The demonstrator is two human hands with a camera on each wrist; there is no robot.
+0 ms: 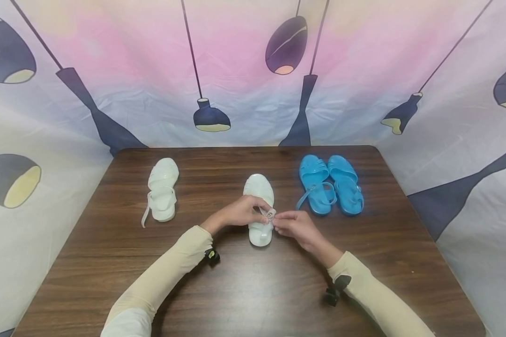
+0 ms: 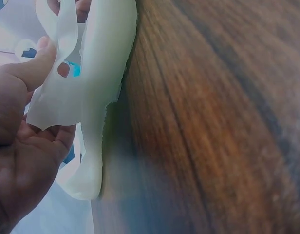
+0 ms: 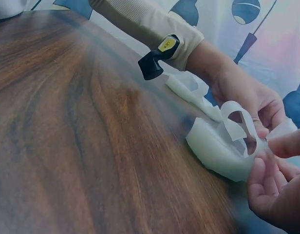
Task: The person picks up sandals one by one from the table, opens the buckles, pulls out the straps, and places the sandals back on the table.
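A white sandal [image 1: 259, 187] lies upright at the middle of the table, its toe pointing away from me. From its left side my left hand [image 1: 246, 210] reaches over and pinches the strap. Close up in the left wrist view, the thumb [image 2: 45, 54] lies against the pale, translucent strap [image 2: 67, 34], with other fingers under its side piece. My right hand [image 1: 297, 228] comes from the right and pinches the strap by the small clear buckle [image 1: 271, 214]. In the right wrist view the strap arches in a loop [image 3: 240, 109] above the sole; the fingertips partly hide the buckle.
A second white sandal [image 1: 163, 187] lies to the left, its loose strap hanging off its side. Two blue sandals [image 1: 316, 182] stand side by side at the right. Behind the brown wooden table [image 1: 253, 290] hangs a cloth printed with lamps [image 1: 211, 117].
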